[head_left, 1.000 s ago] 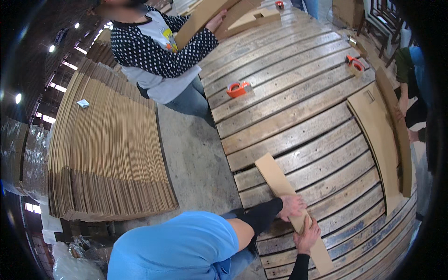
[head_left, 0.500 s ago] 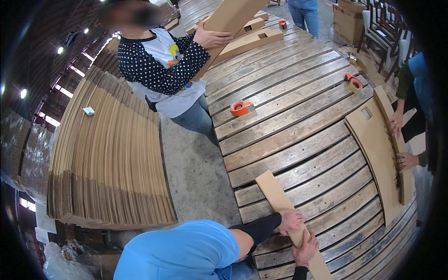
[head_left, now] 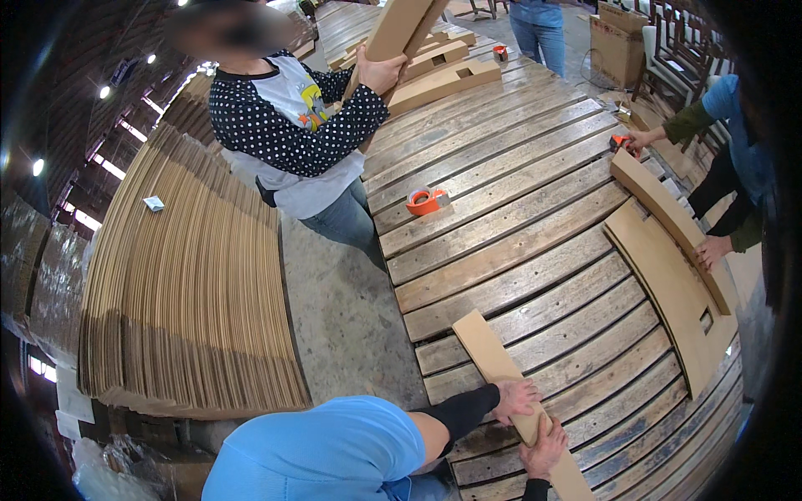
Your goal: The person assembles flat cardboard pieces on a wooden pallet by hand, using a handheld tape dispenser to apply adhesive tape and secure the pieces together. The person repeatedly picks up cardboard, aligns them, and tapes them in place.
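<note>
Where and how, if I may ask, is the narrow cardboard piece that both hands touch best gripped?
Probably by both long edges of the cardboard piece near its far end, from above: it is narrow and lies across the slats, with that end clear of the left hand and right hand.

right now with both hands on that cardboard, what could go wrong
The long cardboard piece lies across gaps between the table slats; an edge could catch there if it slides. The left hand and right hand sit close together on it, so hard pressing might dent it. The orange tape dispenser might get knocked off the table's nearby left edge.
</note>
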`<action>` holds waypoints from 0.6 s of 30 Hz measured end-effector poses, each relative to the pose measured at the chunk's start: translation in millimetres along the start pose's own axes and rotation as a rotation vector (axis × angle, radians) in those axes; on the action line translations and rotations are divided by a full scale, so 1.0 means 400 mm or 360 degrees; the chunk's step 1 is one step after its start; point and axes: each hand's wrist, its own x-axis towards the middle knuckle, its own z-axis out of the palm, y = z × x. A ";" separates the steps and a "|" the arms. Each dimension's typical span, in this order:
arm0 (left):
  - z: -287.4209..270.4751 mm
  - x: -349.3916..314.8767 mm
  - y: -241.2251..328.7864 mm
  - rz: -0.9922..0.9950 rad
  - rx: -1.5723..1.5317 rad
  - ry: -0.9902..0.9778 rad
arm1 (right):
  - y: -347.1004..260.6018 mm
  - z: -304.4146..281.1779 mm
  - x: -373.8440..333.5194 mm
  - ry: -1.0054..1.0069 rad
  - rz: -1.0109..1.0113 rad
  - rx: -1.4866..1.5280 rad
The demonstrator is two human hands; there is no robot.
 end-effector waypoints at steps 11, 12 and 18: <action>-0.011 0.034 0.000 -0.0002 -0.0029 -0.0097 | -0.237 -0.103 0.061 0.0622 0.0398 0.1738; 0.042 -0.018 -0.013 -0.0051 0.0052 -0.0033 | -0.348 -0.170 0.077 0.0475 0.0263 0.1947; -0.015 0.057 -0.011 0.0083 0.0032 -0.0044 | -0.585 -0.423 0.172 0.0074 -0.0524 0.1342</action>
